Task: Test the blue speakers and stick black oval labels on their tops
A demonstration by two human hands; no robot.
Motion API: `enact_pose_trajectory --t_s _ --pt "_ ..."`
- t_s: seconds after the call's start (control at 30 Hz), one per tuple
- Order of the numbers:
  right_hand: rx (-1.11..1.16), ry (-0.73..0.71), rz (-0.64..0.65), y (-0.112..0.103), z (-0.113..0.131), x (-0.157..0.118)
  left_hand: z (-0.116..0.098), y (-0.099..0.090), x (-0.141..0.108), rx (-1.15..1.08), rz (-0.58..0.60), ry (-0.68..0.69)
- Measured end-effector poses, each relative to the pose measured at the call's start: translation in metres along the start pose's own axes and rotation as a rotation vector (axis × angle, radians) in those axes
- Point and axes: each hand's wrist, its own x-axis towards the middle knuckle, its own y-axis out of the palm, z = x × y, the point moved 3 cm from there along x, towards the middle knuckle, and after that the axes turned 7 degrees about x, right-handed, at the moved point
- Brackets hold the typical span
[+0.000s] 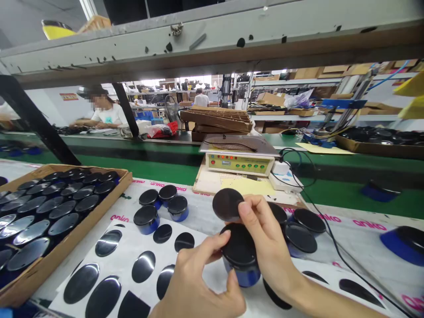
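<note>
My left hand (202,269) grips a round black-topped part with a blue lower side (243,256), its fingers and thumb on the near left edge. Pinched between the thumb and fingers of my right hand (268,243) is a thin black disc (228,205), raised just above and behind that part. The right palm lies close along the part's right side. Below and left, a white sheet (124,249) carries several glossy black discs (143,266). More black-and-blue round parts stand behind the sheet (146,218) and right of my right hand (300,238).
A cardboard tray (124,181) full of black-topped parts stands left. Behind the hands sits a control box (240,164) with lit indicators and cables. A green conveyor belt (159,163) crosses behind, carrying parts at right. A shelf beam (212,42) runs overhead. Other people sit farther back.
</note>
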Motion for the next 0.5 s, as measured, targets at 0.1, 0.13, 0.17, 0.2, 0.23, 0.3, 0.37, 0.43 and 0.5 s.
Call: enact_pose_trajectory --t_s 0.1,0.13,0.17,0.2,0.23,0.3,0.37,0.43,0.5 --pt "-0.045 -0.035 0.019 0.003 -0.008 -0.006 0.006 0.002 -0.009 -0.03 0.024 -0.088" --pt "-0.055 -0.042 0.018 0.004 -0.011 -0.008 0.007 0.004 -0.012 -0.052 0.028 -0.126" --pt "-0.063 -0.056 0.014 0.005 -0.014 -0.01 0.008 0.005 -0.015 -0.082 0.032 -0.166" --pt "-0.067 -0.074 0.014 0.006 -0.016 -0.012 0.009 0.007 -0.018 -0.118 0.039 -0.209" --pt "-0.065 -0.095 0.02 0.007 -0.017 -0.014 0.009 0.008 -0.021 -0.153 0.047 -0.255" --pt "-0.06 -0.099 0.076 0.009 -0.018 -0.015 0.012 0.011 -0.026 -0.195 0.069 -0.377" --pt "-0.057 -0.019 0.147 0.005 -0.017 -0.015 0.015 0.011 -0.033 -0.189 0.079 -0.505" --pt "-0.071 0.086 0.154 -0.008 -0.016 -0.014 0.017 0.012 -0.039 -0.162 0.08 -0.573" --pt "-0.11 0.178 0.101 -0.026 -0.015 -0.016 0.019 0.013 -0.045 -0.144 0.09 -0.574"
